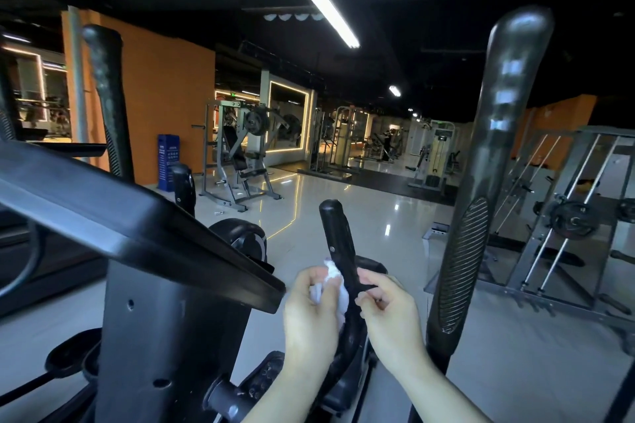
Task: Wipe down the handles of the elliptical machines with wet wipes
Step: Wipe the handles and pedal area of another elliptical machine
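Left hand [309, 312] clutches a crumpled white wipe [331, 288], fingers curled round it, pressing it against the left side of the short black handle [338, 244]. Right hand [388, 309] pinches the handle's right side lower down, thumb and fingertips closed on it. The handle stands centre frame, tilted slightly left, rounded tip up, between the console [137, 227] on the left and a tall swing arm [494, 154] with ribbed grip on the right. Another tall arm [108, 93] rises far left. Both forearms come in from the bottom edge. Behind: glossy floor [343, 203], a weight bench rack [237, 151], blue crates [168, 161], orange wall [161, 86], ceiling tube light [331, 14]. A plate rack [577, 216] stands right.
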`<state>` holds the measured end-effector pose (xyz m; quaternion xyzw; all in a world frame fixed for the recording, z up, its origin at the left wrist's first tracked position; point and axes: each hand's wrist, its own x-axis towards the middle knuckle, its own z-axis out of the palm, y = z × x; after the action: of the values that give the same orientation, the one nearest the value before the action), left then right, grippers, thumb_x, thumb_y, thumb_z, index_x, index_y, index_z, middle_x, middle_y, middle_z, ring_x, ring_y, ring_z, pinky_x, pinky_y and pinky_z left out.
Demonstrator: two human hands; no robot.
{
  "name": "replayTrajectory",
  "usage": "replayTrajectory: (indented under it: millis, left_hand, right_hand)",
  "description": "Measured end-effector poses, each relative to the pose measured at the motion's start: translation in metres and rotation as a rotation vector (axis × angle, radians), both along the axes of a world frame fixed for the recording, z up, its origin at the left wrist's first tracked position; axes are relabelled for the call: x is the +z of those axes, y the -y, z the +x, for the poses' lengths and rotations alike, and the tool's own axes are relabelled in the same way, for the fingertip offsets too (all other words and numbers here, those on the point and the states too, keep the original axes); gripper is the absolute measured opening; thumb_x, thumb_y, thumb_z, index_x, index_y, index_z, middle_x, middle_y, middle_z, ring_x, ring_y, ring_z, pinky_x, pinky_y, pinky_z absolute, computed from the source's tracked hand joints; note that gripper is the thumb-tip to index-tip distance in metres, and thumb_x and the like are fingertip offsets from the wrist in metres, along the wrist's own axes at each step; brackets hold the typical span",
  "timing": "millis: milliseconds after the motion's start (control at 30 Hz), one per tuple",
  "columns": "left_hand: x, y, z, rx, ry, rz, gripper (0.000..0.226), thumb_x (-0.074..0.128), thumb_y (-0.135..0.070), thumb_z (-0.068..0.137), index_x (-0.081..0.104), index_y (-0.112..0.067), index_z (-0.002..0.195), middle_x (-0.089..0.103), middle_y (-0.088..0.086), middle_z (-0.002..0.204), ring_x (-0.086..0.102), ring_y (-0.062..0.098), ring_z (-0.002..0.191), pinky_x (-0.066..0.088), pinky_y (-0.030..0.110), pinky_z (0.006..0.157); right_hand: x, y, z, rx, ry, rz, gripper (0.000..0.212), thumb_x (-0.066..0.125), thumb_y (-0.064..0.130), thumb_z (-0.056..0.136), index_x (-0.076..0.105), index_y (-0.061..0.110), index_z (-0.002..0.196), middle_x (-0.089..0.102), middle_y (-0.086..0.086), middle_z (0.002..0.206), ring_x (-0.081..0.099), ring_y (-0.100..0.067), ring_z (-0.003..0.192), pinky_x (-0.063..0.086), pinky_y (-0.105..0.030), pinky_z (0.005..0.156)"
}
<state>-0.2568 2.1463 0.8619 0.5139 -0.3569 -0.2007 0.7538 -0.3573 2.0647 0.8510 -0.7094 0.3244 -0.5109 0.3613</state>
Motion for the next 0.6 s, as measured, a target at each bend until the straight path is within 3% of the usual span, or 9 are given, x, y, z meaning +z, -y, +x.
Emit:
replayTrajectory:
  millis: [67, 200, 367, 467, 533, 600]
  left_hand:
    - [0.002, 0.005, -0.005, -0.020, -0.021, -0.013, 0.007, 0.062, -0.013, 0.098, 0.059, -0.016, 0.093, 0.064, 0.002, 0.063, 0.051, 0.011, 0.054, 0.046, 0.017, 0.056]
    - [-0.018, 0.013, -0.005, -0.046, 0.069, 0.174, 0.015, 0.060, -0.018, 0.098, 0.059, -0.027, 0.085, 0.069, 0.005, 0.076, 0.052, 0.016, 0.051, 0.048, 0.032, 0.054]
    - [-0.036, 0.010, 0.010, -0.179, 0.127, 0.386, 0.013, 0.059, -0.008, 0.096, 0.057, -0.010, 0.084, 0.059, -0.001, 0.063, 0.048, 0.015, 0.039, 0.040, 0.023, 0.044]
    - [-0.027, 0.006, 0.014, -0.093, 0.085, 0.239, 0.010, 0.061, -0.016, 0.099, 0.057, -0.018, 0.090, 0.056, -0.003, 0.060, 0.046, 0.010, 0.043, 0.040, 0.022, 0.048]
    - [-0.015, 0.006, 0.012, -0.017, 0.041, 0.099, 0.010, 0.062, -0.023, 0.100, 0.057, -0.027, 0.092, 0.060, -0.004, 0.067, 0.052, 0.008, 0.053, 0.045, 0.021, 0.058]
    - [-0.004, 0.008, 0.007, -0.011, -0.010, 0.015, 0.002, 0.060, -0.022, 0.102, 0.062, -0.023, 0.101, 0.068, -0.013, 0.075, 0.064, 0.002, 0.069, 0.048, 0.014, 0.069]
  right_hand:
    - [0.000, 0.003, -0.002, -0.002, -0.019, 0.002, 0.054, 0.061, -0.008, 0.092, 0.071, 0.042, 0.110, 0.071, -0.004, 0.099, 0.070, -0.009, 0.081, 0.048, -0.016, 0.078]
    - [-0.004, 0.007, -0.004, 0.013, -0.027, 0.023, 0.052, 0.061, -0.009, 0.091, 0.073, 0.037, 0.112, 0.072, -0.006, 0.099, 0.071, -0.012, 0.083, 0.051, -0.023, 0.083]
    - [-0.005, 0.007, -0.007, 0.009, -0.057, 0.002, 0.046, 0.062, -0.008, 0.093, 0.075, 0.029, 0.118, 0.073, 0.003, 0.108, 0.072, -0.011, 0.090, 0.056, -0.030, 0.092]
    - [-0.003, 0.006, -0.007, 0.018, -0.056, 0.003, 0.046, 0.061, -0.009, 0.093, 0.075, 0.028, 0.118, 0.073, 0.002, 0.109, 0.072, -0.011, 0.089, 0.057, -0.032, 0.093]
    - [-0.003, 0.005, -0.007, 0.013, -0.060, -0.001, 0.047, 0.061, -0.009, 0.093, 0.075, 0.027, 0.119, 0.072, 0.004, 0.111, 0.072, -0.011, 0.089, 0.057, -0.031, 0.094]
    - [-0.002, 0.004, -0.007, 0.014, -0.057, 0.004, 0.047, 0.060, -0.010, 0.093, 0.075, 0.027, 0.119, 0.071, 0.007, 0.112, 0.072, -0.011, 0.089, 0.057, -0.030, 0.093]
